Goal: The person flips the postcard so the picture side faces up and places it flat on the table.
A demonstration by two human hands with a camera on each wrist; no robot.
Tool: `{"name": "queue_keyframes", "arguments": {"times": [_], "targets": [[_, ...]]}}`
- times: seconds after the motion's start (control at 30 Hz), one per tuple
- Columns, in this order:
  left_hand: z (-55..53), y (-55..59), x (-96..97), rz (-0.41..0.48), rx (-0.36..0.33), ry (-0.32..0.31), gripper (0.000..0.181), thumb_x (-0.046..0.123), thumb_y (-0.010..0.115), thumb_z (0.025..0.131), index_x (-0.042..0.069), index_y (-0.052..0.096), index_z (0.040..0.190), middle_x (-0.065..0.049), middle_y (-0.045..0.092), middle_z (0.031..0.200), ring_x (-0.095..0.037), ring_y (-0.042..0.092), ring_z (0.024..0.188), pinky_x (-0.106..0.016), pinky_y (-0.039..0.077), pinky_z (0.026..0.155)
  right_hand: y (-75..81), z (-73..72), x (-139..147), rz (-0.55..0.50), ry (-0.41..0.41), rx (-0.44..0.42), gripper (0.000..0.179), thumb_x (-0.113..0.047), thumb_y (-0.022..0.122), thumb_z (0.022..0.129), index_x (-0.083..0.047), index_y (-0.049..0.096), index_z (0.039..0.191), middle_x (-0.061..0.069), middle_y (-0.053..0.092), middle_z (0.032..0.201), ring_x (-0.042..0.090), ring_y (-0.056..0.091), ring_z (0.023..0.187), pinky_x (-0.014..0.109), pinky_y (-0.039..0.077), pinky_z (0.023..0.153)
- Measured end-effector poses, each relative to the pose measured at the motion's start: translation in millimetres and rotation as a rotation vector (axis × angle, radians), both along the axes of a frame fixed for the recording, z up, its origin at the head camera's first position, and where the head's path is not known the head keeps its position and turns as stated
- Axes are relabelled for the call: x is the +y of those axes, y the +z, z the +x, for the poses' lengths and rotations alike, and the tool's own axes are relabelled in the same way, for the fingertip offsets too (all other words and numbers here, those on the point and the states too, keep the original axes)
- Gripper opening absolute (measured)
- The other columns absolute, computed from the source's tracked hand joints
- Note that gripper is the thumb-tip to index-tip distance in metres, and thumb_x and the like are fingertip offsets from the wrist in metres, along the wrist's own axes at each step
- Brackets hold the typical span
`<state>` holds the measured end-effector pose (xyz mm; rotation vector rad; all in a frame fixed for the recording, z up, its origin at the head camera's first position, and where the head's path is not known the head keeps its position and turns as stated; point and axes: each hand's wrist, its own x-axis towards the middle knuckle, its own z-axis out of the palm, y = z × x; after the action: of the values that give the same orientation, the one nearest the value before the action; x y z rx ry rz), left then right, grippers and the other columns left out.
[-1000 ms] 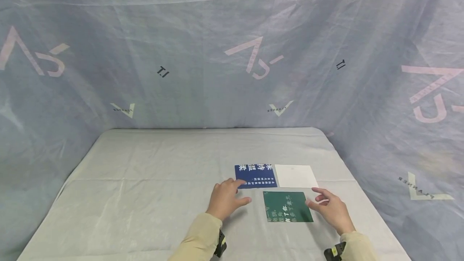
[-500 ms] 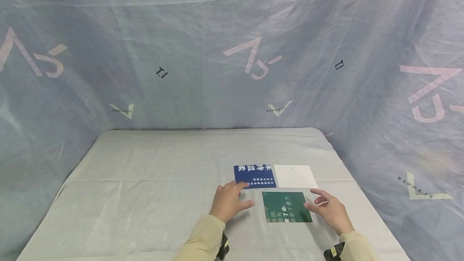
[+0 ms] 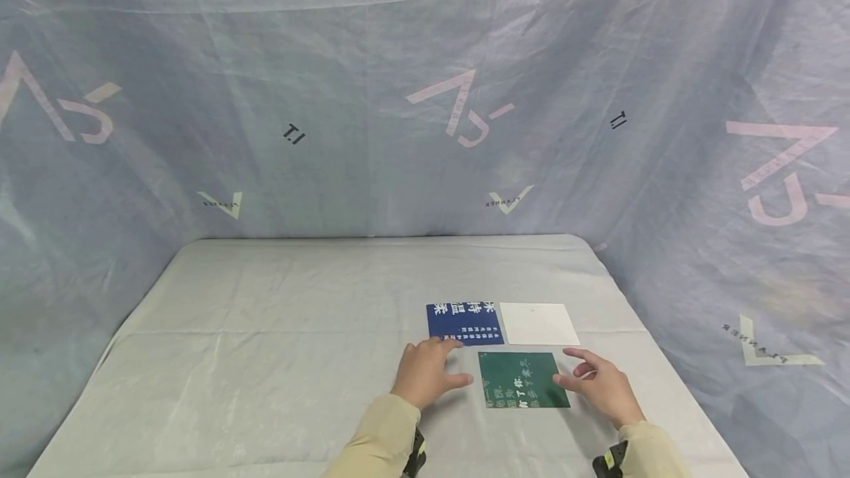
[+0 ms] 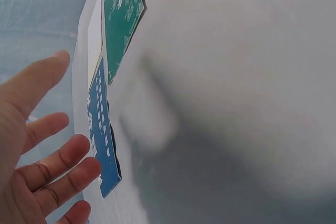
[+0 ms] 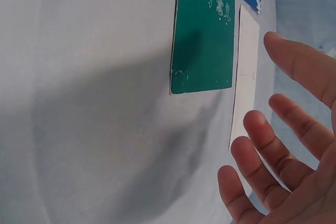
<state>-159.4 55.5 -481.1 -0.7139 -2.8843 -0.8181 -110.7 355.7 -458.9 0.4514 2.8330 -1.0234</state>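
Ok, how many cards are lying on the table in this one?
3: in the head view, a blue card, a white card just to its right, and a green card nearer the camera than both. Any card directly beneath these would be hidden.

Near card (image 3: 521, 371): flat on the tabletop (image 3: 265, 360), between the left hand (image 3: 428, 373) and right hand (image 3: 600, 388).
Far-left card (image 3: 465, 324): I see it behind, offset left, beyond the left hand.
Far-right card (image 3: 539, 324): just right of that, behind the near card.
Fabric backdrop (image 3: 358, 153): behind the tabletop and along both sides.
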Motion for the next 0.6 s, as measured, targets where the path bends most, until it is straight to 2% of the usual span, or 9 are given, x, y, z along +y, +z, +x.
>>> {"name": "queue_keyframes", "arguments": {"times": [0.23, 0.47, 0.6], "targets": [[0.2, -3.6, 6.2, -0.004, -0.016, -0.003, 0.057, 0.046, 0.086, 0.076, 0.016, 0.071, 0.123, -0.005, 0.074, 0.115, -0.027, 0.066, 0.112, -0.049, 0.048, 0.090, -1.6, -0.5, 2, 0.013, 0.018, 0.002, 0.070, -0.032, 0.085, 0.082, 0.000, 0.057, 0.138, 0.008, 0.064, 0.097, 0.026, 0.061, 0.090, 0.052, 0.050, 0.081], [0.9, -2.9, 13.2, -0.011, -0.028, -0.016, 0.061, 0.046, 0.089, 0.073, 0.016, 0.071, 0.123, -0.003, 0.074, 0.110, -0.020, 0.068, 0.100, -0.044, 0.048, 0.084, -3.6, -1.7, 3, 0.012, 0.017, -0.010, 0.071, -0.032, 0.085, 0.081, 0.001, 0.058, 0.137, 0.007, 0.062, 0.093, 0.025, 0.059, 0.086, 0.050, 0.049, 0.080], [0.7, -3.4, 17.3, -0.016, -0.039, -0.013, 0.062, 0.047, 0.089, 0.072, 0.016, 0.072, 0.123, -0.003, 0.074, 0.111, -0.021, 0.068, 0.100, -0.045, 0.048, 0.084, -5.6, -2.8, 3, 0.015, 0.019, -0.013, 0.071, -0.031, 0.086, 0.080, 0.001, 0.058, 0.137, 0.008, 0.062, 0.094, 0.026, 0.059, 0.086, 0.051, 0.049, 0.080]]}}
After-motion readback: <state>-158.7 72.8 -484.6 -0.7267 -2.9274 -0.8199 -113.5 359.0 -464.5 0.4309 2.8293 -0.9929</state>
